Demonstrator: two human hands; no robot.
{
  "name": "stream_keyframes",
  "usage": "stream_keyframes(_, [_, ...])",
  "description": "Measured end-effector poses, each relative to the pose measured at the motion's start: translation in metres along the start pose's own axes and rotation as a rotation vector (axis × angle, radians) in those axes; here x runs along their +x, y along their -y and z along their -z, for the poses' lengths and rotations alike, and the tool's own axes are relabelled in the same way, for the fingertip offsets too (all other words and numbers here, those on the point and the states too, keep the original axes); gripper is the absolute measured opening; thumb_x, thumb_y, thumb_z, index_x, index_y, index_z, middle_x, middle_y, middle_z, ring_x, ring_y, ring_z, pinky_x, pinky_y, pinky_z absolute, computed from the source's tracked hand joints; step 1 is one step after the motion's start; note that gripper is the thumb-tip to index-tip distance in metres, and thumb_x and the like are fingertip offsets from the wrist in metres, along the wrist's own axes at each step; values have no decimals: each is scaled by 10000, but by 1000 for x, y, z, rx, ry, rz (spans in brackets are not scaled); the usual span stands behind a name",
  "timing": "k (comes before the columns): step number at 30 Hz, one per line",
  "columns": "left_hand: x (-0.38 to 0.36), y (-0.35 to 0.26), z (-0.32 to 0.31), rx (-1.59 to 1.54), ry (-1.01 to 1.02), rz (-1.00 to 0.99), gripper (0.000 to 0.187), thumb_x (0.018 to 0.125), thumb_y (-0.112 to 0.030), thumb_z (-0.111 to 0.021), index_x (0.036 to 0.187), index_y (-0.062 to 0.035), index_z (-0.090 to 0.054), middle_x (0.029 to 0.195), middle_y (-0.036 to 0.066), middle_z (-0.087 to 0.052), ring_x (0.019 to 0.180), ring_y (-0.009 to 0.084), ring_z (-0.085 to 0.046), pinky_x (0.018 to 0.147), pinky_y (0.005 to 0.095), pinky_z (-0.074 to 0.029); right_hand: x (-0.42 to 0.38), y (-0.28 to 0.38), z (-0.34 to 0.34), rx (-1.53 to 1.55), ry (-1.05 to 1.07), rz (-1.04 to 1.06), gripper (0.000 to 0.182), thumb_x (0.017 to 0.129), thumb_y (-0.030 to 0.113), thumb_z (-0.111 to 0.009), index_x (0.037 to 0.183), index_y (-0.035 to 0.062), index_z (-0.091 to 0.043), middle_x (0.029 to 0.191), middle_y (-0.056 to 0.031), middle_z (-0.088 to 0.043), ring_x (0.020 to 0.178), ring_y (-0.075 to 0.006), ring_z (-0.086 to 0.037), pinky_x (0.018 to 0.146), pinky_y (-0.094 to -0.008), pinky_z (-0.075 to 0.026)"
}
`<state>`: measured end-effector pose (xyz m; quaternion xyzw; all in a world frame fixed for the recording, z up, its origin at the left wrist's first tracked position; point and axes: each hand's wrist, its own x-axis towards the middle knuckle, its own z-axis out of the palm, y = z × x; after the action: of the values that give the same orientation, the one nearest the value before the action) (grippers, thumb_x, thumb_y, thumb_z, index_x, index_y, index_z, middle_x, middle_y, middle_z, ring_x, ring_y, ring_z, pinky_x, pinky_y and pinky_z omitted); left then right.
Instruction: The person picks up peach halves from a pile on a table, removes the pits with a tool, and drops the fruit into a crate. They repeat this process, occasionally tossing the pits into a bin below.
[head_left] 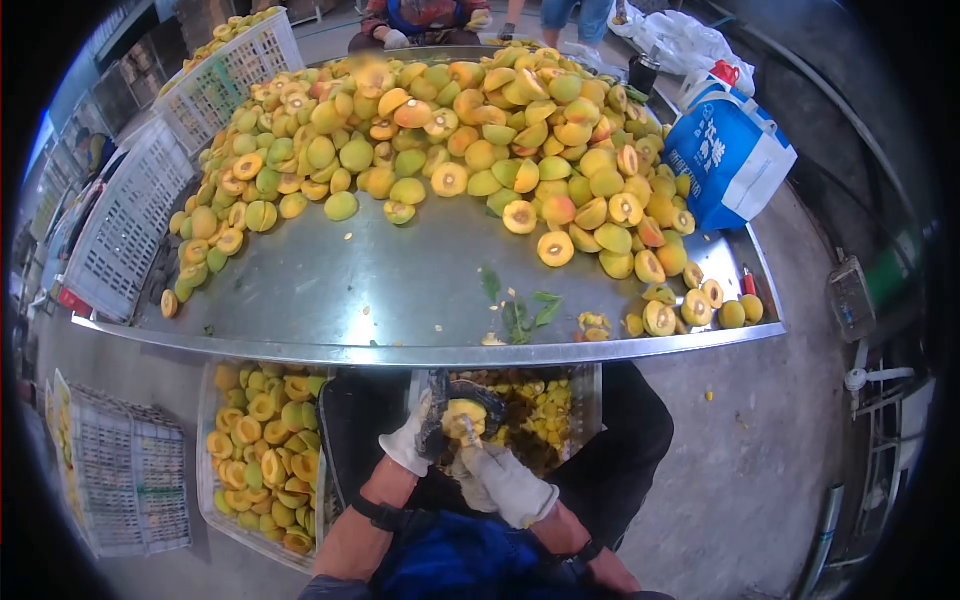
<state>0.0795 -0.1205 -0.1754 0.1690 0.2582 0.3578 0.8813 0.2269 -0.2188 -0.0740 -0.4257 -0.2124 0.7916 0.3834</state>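
Observation:
In the head view, my left hand (428, 432), in a white glove with dark fingers, is closed around a peach half (462, 412) just below the table's front edge. The cut, yellow side of the peach faces up. My right hand (505, 484), in a pale glove, is closed close against that peach. A thin tool seems to stick out of its fingers towards the flesh, but it is too small to make out. Under both hands, between the knees, a crate (586, 410) holds yellow peach pieces.
A metal table (300, 290) carries a big heap of halved peaches (480, 130), some with pits, plus leaves (518, 318). A crate of pitted halves (265, 450) stands left. White crates (135, 215) line the left side; a blue bag (725, 155) sits right. Another person's gloved hand (397, 40) is opposite.

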Motion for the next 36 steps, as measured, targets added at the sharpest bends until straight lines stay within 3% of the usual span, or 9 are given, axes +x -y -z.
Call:
stream_keyframes(9, [-10,-8,-60,519,-72,-354,285,848,-100,-707,1095,21,-632,910,66,-674,766,104,-622,676,241,-520,1,-1,1,34,12,-17,279,1003,304,-488,887,58,-550,571,22,-426,437,-86,-369,413,-238,-294])
stream_keyframes(18, [-8,-8,-51,304,43,-199,370,913,-300,-647,1057,40,-627,906,107,-687,746,175,-668,643,265,-550,-2,-7,7,110,75,-69,297,997,298,-491,862,43,-560,585,19,-455,461,-80,-398,439,-243,-315])
stream_keyframes(24, [0,8,-36,-31,-340,-151,597,945,-551,-471,966,25,-628,854,169,-670,693,258,-665,591,381,-579,3,-9,4,-170,19,169,204,974,261,-533,937,64,-576,677,20,-508,553,-54,-444,490,-223,-344])
stream_keyframes(25, [-6,2,-37,-267,-70,-167,614,964,-557,-423,965,22,-625,835,152,-662,694,257,-663,601,407,-582,4,-12,11,-44,103,144,162,967,240,-547,969,81,-578,721,27,-518,597,-53,-465,513,-215,-360])
stream_keyframes(28, [-35,-48,-80,-164,-377,-367,524,941,-518,-522,1006,-8,-624,870,119,-646,766,286,-658,725,364,-573,4,-24,49,128,270,-10,147,971,232,-530,986,96,-584,724,34,-520,603,-77,-485,527,-221,-390])
stream_keyframes(31, [-92,-84,-50,711,-623,-706,283,883,-164,-681,1109,-35,-568,1010,67,-626,907,198,-633,782,321,-545,26,-56,89,-795,-290,213,161,967,247,-525,984,97,-583,673,23,-508,559,-90,-488,491,-254,-389])
stream_keyframes(32, [-104,-94,-51,46,-721,-553,295,873,-166,-685,1110,-39,-563,1001,59,-625,917,188,-623,776,330,-539,30,-53,92,-1151,-455,212,162,965,244,-522,982,94,-580,658,11,-516,553,-99,-500,487,-272,-400])
stream_keyframes(34, [-128,-110,6,84,-807,-673,291,863,-173,-690,1095,-41,-575,985,54,-621,874,184,-618,730,329,-524,22,-61,105,-296,-296,63,223,957,271,-521,912,63,-585,651,-29,-553,566,-138,-538,507,-328,-426])
stream_keyframes(36, [-142,-128,59,106,-905,-665,286,870,-162,-665,1108,-39,-569,964,57,-614,853,172,-612,720,318,-505,18,-53,96,-426,-304,0,286,962,273,-498,849,22,-574,655,-59,-566,586,-176,-558,544,-359,-432])
